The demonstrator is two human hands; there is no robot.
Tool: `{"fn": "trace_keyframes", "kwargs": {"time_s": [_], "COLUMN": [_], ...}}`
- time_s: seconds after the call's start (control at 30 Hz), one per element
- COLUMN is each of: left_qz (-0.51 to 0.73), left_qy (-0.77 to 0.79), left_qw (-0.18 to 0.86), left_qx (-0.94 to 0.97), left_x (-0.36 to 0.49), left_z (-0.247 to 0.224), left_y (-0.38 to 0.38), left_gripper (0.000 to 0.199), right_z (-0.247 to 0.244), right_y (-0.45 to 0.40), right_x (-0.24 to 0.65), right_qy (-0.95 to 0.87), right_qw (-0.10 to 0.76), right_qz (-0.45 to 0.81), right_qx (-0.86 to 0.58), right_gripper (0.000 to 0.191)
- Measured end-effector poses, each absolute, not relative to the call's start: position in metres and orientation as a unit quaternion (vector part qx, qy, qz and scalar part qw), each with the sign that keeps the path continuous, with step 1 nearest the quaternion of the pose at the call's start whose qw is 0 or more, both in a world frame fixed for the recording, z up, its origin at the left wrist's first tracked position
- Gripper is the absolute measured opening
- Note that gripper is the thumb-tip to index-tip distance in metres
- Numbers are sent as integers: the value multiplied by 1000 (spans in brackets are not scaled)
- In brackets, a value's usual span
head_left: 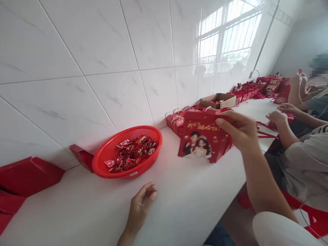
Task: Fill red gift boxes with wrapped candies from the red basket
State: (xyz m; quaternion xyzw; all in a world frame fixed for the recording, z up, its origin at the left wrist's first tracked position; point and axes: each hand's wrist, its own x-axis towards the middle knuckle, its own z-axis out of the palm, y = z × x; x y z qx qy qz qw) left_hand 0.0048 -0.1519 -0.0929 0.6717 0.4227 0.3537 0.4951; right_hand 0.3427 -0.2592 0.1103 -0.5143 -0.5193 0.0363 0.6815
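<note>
Near four o'clock, pinching bag [200, 138] in right hand [241, 131], holding nothing in left hand [141, 204]; could slip from slight corner grip.

A white worktop [179, 191] carries a round red plastic basket [145, 165], angular red card boxes [30, 176] and corded red paper bags [172, 125].

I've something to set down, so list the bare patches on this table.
The white table is bare between the left hand and the table's right edge, and between that hand and the red packaging at far left. A smaller gap parts the red basket from the red bags. Crowded: along the wall, around the cardboard box.
</note>
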Motion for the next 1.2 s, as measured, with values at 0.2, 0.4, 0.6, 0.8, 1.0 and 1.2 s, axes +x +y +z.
{"fn": "trace_keyframes", "kwargs": {"time_s": [0.2, 0.4, 0.6, 0.8, 1.0, 1.2], "left_qz": [357, 366, 374, 371, 385, 392], "left_qy": [435, 433, 417, 414, 404, 411], "left_qw": [472, 456, 432, 427, 427, 432], "left_qx": [679, 685, 707, 713, 711, 700], "left_x": [10, 12, 13, 15, 17, 17], "left_z": [-87, -83, -78, -75, -78, -77], "left_y": [-156, -157, -162, -165, -168, -173], "left_gripper": [36, 34, 27, 24, 19, 17], "right_z": [91, 42, -5, -17, -23, -5], "right_y": [-298, -274, -243, -246, -255, -259], "right_x": [382, 358, 349, 352, 353, 322], "right_qy": [-417, -423, -446, -442, -443, -426], "right_qw": [732, 636, 524, 489, 466, 522], "right_qz": [-50, 17, -90, -117, -179, -277], "right_qx": [-537, -645, -720, -743, -745, -685], "right_gripper": [22, 34, 40, 48, 55, 39]}}
